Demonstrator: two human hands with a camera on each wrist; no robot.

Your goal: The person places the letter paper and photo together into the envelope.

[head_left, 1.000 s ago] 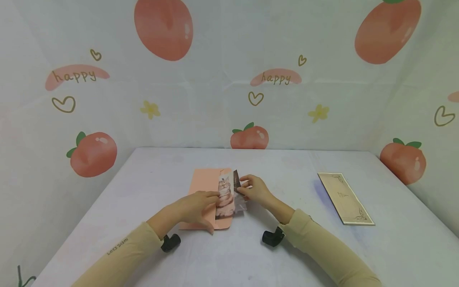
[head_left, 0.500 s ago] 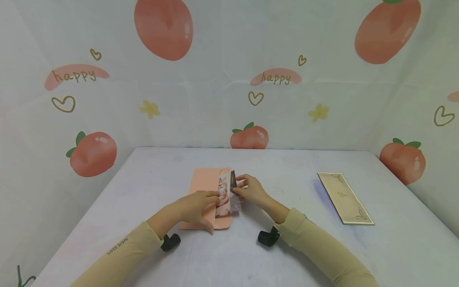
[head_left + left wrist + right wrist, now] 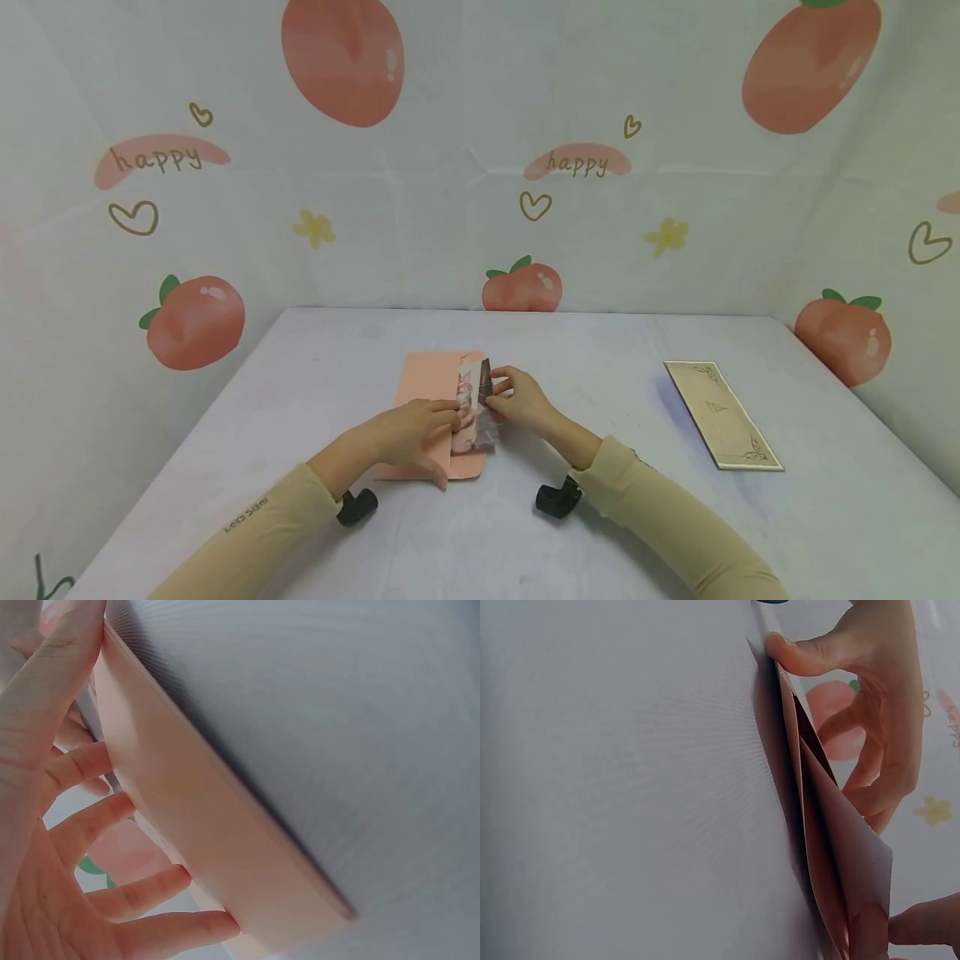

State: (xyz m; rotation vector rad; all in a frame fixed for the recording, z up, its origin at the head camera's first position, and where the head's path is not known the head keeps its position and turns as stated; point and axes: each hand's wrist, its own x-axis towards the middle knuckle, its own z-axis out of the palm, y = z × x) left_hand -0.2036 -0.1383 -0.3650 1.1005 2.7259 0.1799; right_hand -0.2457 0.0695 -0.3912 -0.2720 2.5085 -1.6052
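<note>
A pink paper envelope (image 3: 422, 379) lies flat mid-table, its mouth facing right. Across its front rests my left hand (image 3: 412, 427), fingers spread, with the fingertips along the mouth edge and the thumb at the near edge. The left wrist view shows those fingers (image 3: 142, 896) meeting the pink paper. A small stack of picture cards (image 3: 467, 408), the top one with a pinkish furry animal, sits partly inside the mouth. My right hand (image 3: 525, 402) pinches its right side. From the right wrist, the cards (image 3: 855, 829) slant between the envelope's layers; their inner ends are hidden.
To the right lies a long beige card (image 3: 723, 417) with ornate corners. A black wrist camera (image 3: 357, 507) hangs under the left wrist, another black camera (image 3: 558, 498) under the right. Behind the white table (image 3: 600, 333) hangs a peach-printed cloth (image 3: 420, 183).
My right hand has moved left, carrying the picture cards farther into the envelope, so less of the animal picture shows. The left hand and envelope have stayed put.
</note>
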